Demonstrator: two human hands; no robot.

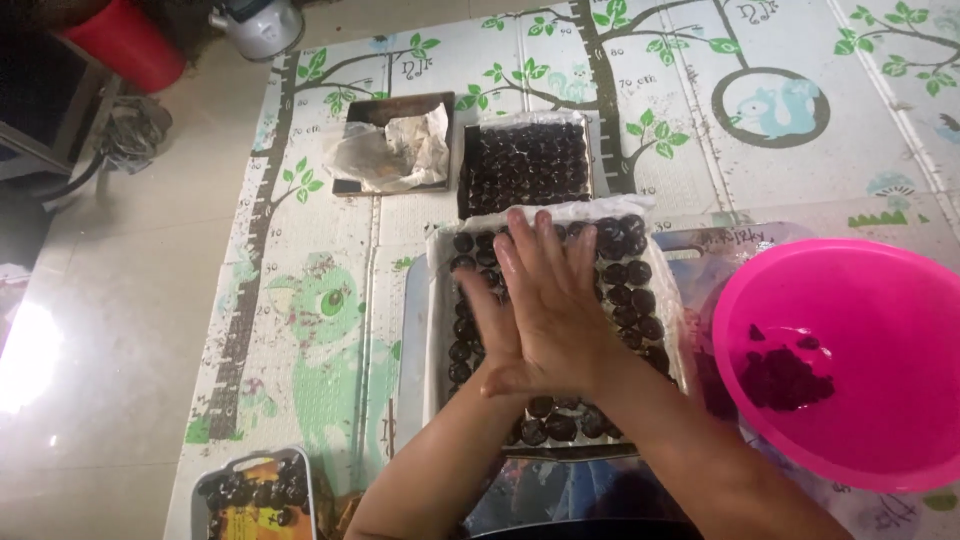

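Everything here is placed relative to the middle tray (440, 300), the paper-lined rectangular one sitting on the play mat (300, 300), a foam mat printed with trees and cartoon animals, laid on a glossy tiled floor (110, 330).

Way off to its upper left there's a red cylinder (125, 40) and a white kettle (262, 25). Down at its lower left, a small tray (255, 495) of dark round balls pokes in from the edge. Up and left of it, a dark flat tray (390, 145) holds crumpled white paper. Straight behind it is a square tray (525, 165) packed tight with glossy dark balls.

On the middle tray itself, rows of dark round balls (630, 285) look soft and shiny. The left hand (490, 310) and right hand (555, 300) are pressed palm to palm right above them, fingers straight; can't tell if anything's between them.

To its right sits a smooth pink plastic bowl (850, 360) with a dark crumbly lump (785, 375) inside.
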